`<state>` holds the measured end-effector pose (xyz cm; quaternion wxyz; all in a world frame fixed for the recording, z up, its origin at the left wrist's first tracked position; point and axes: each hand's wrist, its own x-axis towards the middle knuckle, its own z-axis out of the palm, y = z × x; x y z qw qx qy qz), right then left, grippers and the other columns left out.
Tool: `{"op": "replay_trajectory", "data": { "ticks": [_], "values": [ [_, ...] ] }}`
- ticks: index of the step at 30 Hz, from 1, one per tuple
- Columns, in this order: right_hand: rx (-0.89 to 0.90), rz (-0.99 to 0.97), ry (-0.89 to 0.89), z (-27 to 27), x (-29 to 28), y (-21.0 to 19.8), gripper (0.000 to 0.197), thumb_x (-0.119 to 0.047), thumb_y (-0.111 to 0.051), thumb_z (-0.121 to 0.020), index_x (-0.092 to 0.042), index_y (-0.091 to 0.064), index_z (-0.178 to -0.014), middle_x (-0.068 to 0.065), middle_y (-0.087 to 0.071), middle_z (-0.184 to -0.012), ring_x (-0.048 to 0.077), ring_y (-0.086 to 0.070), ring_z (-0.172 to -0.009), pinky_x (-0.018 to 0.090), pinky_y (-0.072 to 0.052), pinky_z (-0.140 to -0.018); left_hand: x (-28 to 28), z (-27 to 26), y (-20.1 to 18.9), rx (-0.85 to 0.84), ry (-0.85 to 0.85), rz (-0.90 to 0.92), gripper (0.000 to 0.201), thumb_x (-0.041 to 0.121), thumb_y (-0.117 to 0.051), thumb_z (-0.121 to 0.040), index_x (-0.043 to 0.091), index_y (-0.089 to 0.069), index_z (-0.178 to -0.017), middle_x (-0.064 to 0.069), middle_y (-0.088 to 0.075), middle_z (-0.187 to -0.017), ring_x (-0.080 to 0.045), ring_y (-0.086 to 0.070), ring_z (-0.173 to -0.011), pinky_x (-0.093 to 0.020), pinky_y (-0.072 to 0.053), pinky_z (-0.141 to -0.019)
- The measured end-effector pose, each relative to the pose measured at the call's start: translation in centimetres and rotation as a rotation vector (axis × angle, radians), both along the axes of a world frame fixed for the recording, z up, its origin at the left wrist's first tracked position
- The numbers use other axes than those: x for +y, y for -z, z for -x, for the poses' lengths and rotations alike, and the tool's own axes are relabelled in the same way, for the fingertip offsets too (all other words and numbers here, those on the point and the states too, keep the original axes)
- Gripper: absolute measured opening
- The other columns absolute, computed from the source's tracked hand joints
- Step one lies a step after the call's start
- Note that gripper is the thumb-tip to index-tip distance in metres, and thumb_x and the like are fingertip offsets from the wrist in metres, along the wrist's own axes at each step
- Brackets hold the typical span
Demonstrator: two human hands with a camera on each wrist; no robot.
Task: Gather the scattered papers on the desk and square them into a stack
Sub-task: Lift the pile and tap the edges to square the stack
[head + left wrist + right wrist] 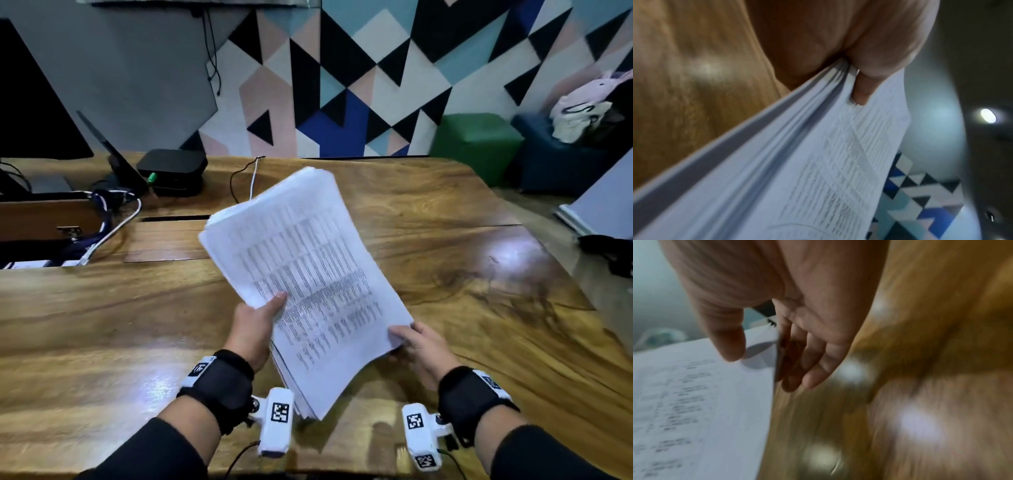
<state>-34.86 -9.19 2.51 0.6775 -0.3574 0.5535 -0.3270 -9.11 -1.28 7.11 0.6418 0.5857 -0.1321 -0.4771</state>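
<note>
While your left hand (255, 327) pinches the papers (308, 274), their long axis runs toward eleven o'clock; your right hand's (419, 346) fingers (813, 363) loosely cup the four o'clock corner.

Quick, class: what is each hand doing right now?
Left hand: grips the paper stack, thumb on top.
Right hand: holds the stack's right corner, thumb above, fingers beneath.

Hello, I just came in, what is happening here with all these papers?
A person is holding a thick stack of printed papers above the wooden desk with both hands. The left hand pinches the stack's left edge, thumb on top. The right hand holds the near right corner, fingers underneath. The sheets are gathered, but their edges are still fanned and uneven, so the stack is not yet squared. No loose sheet shows on the desk.
</note>
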Motion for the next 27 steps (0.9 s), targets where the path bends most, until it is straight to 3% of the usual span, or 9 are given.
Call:
{"op": "replay_trajectory", "data": {
  "ticks": [3, 7, 10, 13, 17, 20, 22, 24, 27],
  "values": [
    [-0.255, -0.238, -0.001, -1.9, 1.6, 0.2, 0.031, -0.014, -0.067, -0.080, -0.015, -0.063, -0.110, 0.005, -0.073, -0.099, 0.023, -0.065, -0.087, 0.035, -0.054, -0.070, 0.0, 0.3, 0.0, 0.184, -0.038, 0.026, 0.035, 0.002, -0.057, -0.093, 0.001, -0.058, -0.128, -0.020, -0.068, -0.121, -0.039, -0.065, -0.112, -0.059, -0.048, -0.098],
    [-0.362, -0.301, -0.008, -4.0, 2.5, -0.3, 0.043, 0.003, -0.058, -0.080, 0.001, -0.060, -0.122, 0.020, -0.068, -0.119, 0.035, -0.065, -0.107, 0.045, -0.051, -0.093, 0.8, 1.3, 1.5, 0.267, -0.046, -0.001, 0.038, 0.002, -0.057, -0.093, 0.003, -0.057, -0.131, -0.019, -0.067, -0.126, -0.039, -0.063, -0.116, -0.059, -0.045, -0.102],
    [-0.282, -0.236, -0.021, -3.4, 1.7, -1.5, 0.037, 0.011, -0.049, -0.084, 0.005, -0.060, -0.119, 0.021, -0.072, -0.109, 0.034, -0.071, -0.093, 0.043, -0.059, -0.078, 1.9, -0.1, 1.7, 0.353, -0.071, 0.041, 0.052, 0.004, -0.057, -0.082, 0.000, -0.055, -0.134, -0.019, -0.059, -0.135, -0.039, -0.057, -0.122, -0.059, -0.038, -0.109],
    [-0.156, -0.176, -0.001, -1.6, 0.1, -2.7, 0.031, 0.012, -0.047, -0.084, 0.004, -0.062, -0.110, 0.018, -0.076, -0.093, 0.031, -0.074, -0.076, 0.037, -0.060, -0.060, 2.9, -4.2, 1.1, 0.419, -0.048, 0.053, 0.065, 0.021, -0.055, -0.076, 0.005, -0.051, -0.139, -0.018, -0.058, -0.137, -0.038, -0.056, -0.118, -0.057, -0.036, -0.109],
    [0.032, -0.113, -0.019, -0.2, -1.7, -3.1, 0.025, 0.012, -0.048, -0.082, 0.005, -0.064, -0.102, 0.023, -0.070, -0.110, 0.038, -0.066, -0.093, 0.050, -0.052, -0.090, 3.7, -8.0, -0.2, 0.387, 0.136, 0.014, 0.076, 0.042, -0.073, -0.054, 0.006, -0.066, -0.121, -0.018, -0.072, -0.111, -0.037, -0.070, -0.094, -0.051, -0.053, -0.083],
    [0.154, -0.088, -0.087, 0.2, -2.3, -3.1, 0.022, 0.012, -0.051, -0.076, 0.005, -0.066, -0.091, 0.026, -0.068, -0.114, 0.037, -0.062, -0.098, 0.055, -0.043, -0.103, 3.1, -8.3, -0.6, 0.225, 0.327, -0.120, 0.069, 0.046, -0.077, -0.061, 0.007, -0.070, -0.118, -0.018, -0.072, -0.113, -0.034, -0.071, -0.092, -0.041, -0.055, -0.077],
    [0.239, -0.068, -0.136, 0.5, -2.6, -2.8, 0.019, 0.012, -0.051, -0.074, 0.007, -0.065, -0.086, 0.025, -0.070, -0.104, 0.033, -0.060, -0.092, 0.049, -0.045, -0.100, 2.8, -7.8, -0.6, 0.108, 0.451, -0.187, 0.074, 0.042, -0.085, -0.058, 0.005, -0.068, -0.119, -0.020, -0.072, -0.115, -0.035, -0.072, -0.096, -0.042, -0.058, -0.081],
    [0.302, -0.039, -0.149, 0.6, -2.7, -2.5, 0.013, 0.010, -0.054, -0.072, 0.004, -0.063, -0.079, 0.021, -0.067, -0.088, 0.029, -0.057, -0.084, 0.039, -0.048, -0.087, 2.5, -7.0, -0.2, -0.005, 0.491, -0.206, 0.090, 0.034, -0.096, -0.044, 0.002, -0.064, -0.121, -0.021, -0.073, -0.113, -0.037, -0.072, -0.096, -0.046, -0.059, -0.081],
    [0.338, 0.040, -0.111, 0.3, -2.5, -3.1, 0.004, 0.001, -0.059, -0.067, -0.002, -0.062, -0.067, 0.014, -0.064, -0.076, 0.026, -0.056, -0.072, 0.033, -0.043, -0.073, 2.4, -6.0, 0.3, -0.084, 0.399, -0.186, 0.055, 0.015, -0.084, -0.069, -0.001, -0.064, -0.118, -0.023, -0.072, -0.114, -0.034, -0.074, -0.091, -0.046, -0.058, -0.082]
  ]
}}
